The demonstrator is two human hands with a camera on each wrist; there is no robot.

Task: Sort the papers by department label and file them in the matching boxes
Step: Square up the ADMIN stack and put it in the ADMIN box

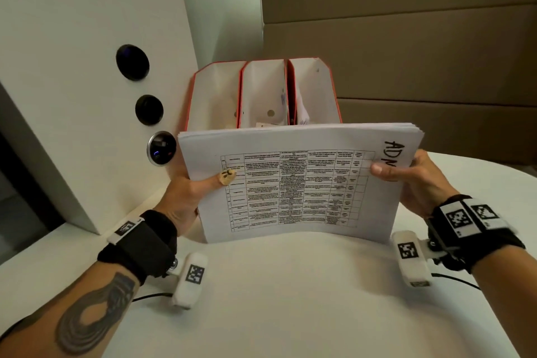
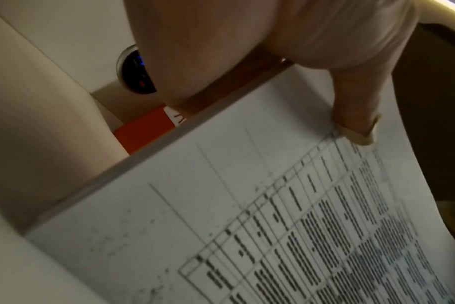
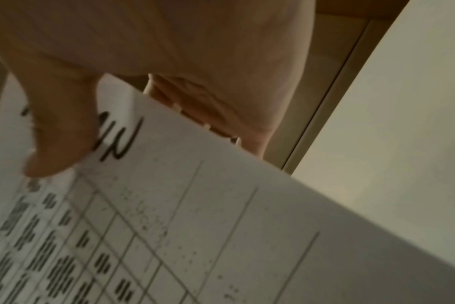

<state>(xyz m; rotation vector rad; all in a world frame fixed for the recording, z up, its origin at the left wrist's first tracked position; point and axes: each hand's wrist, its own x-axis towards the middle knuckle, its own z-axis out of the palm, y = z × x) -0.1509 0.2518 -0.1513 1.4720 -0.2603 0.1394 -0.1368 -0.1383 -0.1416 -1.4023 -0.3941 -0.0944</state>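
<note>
A thick stack of white papers (image 1: 296, 180) stands on its long edge on the white table (image 1: 290, 299), tilted toward me. The top sheet carries a printed table and a handwritten label starting "ADM" at its right end. My left hand (image 1: 186, 192) grips the stack's left edge, thumb on the front face. My right hand (image 1: 415, 180) grips the right edge, thumb over the label. Behind the stack stand three red-edged file boxes (image 1: 263, 93) side by side, open at the top. In the wrist views the papers (image 2: 273, 216) (image 3: 195, 226) fill the lower part of the frame.
A white cabinet (image 1: 72, 67) with three round dark knobs rises at the left, close to the boxes. Brown cardboard panels (image 1: 406, 38) form the back wall. Some paper lies inside the middle and right boxes.
</note>
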